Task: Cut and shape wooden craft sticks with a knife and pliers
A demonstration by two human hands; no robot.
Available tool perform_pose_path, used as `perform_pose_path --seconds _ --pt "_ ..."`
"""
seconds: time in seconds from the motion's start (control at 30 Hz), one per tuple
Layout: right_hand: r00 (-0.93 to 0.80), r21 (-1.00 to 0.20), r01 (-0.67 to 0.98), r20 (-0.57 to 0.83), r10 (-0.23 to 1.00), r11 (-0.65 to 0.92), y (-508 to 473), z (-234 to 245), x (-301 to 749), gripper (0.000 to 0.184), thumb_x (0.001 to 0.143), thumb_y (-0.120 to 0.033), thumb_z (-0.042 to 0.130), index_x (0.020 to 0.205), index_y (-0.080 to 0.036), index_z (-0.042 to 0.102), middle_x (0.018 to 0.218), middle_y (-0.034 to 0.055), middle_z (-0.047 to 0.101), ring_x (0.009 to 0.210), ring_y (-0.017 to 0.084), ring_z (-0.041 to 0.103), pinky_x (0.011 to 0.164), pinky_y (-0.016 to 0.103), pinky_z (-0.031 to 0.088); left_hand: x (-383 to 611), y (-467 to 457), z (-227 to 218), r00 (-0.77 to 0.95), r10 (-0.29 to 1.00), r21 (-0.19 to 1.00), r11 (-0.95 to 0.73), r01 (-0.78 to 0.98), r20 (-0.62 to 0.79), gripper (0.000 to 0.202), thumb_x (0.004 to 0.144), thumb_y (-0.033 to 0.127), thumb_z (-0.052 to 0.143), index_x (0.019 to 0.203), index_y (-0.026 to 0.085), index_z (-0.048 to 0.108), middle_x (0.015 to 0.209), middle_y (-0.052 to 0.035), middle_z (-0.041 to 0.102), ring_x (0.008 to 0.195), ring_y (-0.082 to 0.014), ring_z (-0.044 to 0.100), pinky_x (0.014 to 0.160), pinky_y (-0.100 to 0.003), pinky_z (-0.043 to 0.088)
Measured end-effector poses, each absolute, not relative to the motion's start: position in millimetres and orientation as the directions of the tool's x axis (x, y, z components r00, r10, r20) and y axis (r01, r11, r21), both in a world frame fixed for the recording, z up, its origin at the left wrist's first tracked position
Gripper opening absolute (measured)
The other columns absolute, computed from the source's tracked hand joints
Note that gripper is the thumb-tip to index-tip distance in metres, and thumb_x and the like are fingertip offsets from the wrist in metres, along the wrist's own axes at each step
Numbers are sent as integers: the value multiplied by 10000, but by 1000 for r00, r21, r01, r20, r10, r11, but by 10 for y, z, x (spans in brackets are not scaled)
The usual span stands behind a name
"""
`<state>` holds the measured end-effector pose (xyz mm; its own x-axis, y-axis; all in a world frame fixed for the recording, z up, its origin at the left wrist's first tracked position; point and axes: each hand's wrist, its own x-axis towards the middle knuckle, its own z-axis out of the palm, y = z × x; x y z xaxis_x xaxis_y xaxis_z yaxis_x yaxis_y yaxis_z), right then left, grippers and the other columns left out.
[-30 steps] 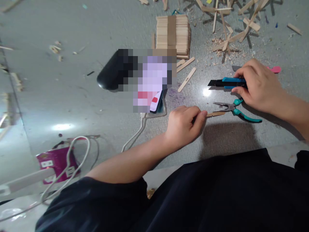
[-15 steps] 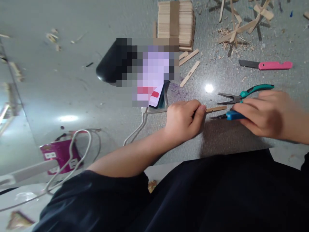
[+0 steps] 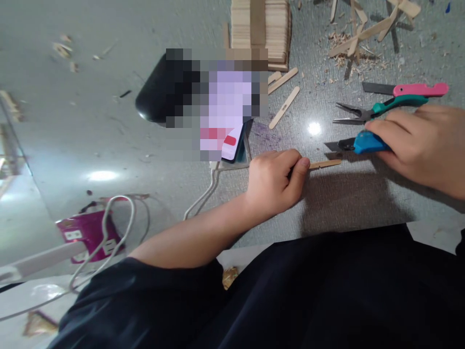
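My left hand [image 3: 278,179] is closed, with thumb and bent fingers pinching a wooden craft stick [image 3: 327,164]. The stick's free end points right and has a small notch in its edge. My right hand [image 3: 423,140] is wrapped around the blue handle of a utility knife [image 3: 368,142]. Its dark blade points left, just above the tip of the stick and apart from it. Against the back of that hand's fingers lie teal-handled needle-nose pliers [image 3: 366,114], jaws parted. Beyond them rests a pink-handled knife [image 3: 417,90].
A banded stack of craft sticks [image 3: 241,29] stands at the back, with a slotted loose stick [image 3: 284,107] nearby. A partly blurred phone [image 3: 236,140], a black case [image 3: 152,97], a purple pouch [image 3: 90,232], a white cable [image 3: 212,186] and joined sticks [image 3: 358,41] among shavings surround my hands.
My right hand has lifted the utility knife up and away from the stick. The pliers have shifted toward the pink knife. My left hand keeps its hold on the stick.
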<state>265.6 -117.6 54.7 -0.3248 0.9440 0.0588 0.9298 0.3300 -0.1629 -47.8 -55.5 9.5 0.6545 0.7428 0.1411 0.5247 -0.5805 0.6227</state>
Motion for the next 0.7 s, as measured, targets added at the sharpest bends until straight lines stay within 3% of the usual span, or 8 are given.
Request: perform_pose_path --seconds 0.03,0.17,0.3,0.43,0.57,0.7 --pt "-360 -106 925 60 931 364 -1248 547 2609 278 1106 -428 598 1182 -264 808 970 81 841 623 228 539 628 413 250 -477 -557 94 657 740 622 -583 523 142 412 1141 361 517 743 257 497 593 2 518 560 -163 482 575 -349 326" --pt "-354 -196 920 -44 934 339 -1452 498 2443 347 1135 -491 531 1280 -280 764 914 44 818 529 188 462 592 396 146 -483 -560 90 657 744 621 -573 535 120 428 1151 380 510 741 257 514 596 -9 531 568 -175 498 584 -357 338" --pt "-326 -284 914 -89 941 290 -1429 432 2405 327 1137 -488 527 1086 -267 763 835 43 764 495 151 355 627 404 112 -490 -556 71 655 748 606 -572 553 107 413 1137 381 527 744 256 534 606 -20 553 578 -188 520 595 -364 339" --pt "-345 -230 918 -68 936 322 -1402 393 2413 323 1120 -444 563 932 -243 733 748 50 705 504 144 294 637 405 91 -488 -557 48 655 746 600 -579 552 117 413 1140 387 525 747 261 514 602 -11 528 576 -188 498 595 -363 328" --pt "-369 -228 911 -74 926 345 -1406 362 2452 383 1148 -528 530 990 -254 744 778 47 734 508 158 332 620 397 96 -483 -555 56 649 753 610 -567 553 112 411 1136 390 530 745 266 498 596 -5 505 570 -186 478 589 -365 315" --pt "-327 -387 880 -72 942 276 -1345 361 2494 317 1117 -569 626 1016 -283 722 784 14 742 562 200 506 582 379 227 -476 -549 74 654 747 616 -571 542 118 418 1134 384 526 738 263 474 593 -1 502 571 -176 480 590 -356 320"
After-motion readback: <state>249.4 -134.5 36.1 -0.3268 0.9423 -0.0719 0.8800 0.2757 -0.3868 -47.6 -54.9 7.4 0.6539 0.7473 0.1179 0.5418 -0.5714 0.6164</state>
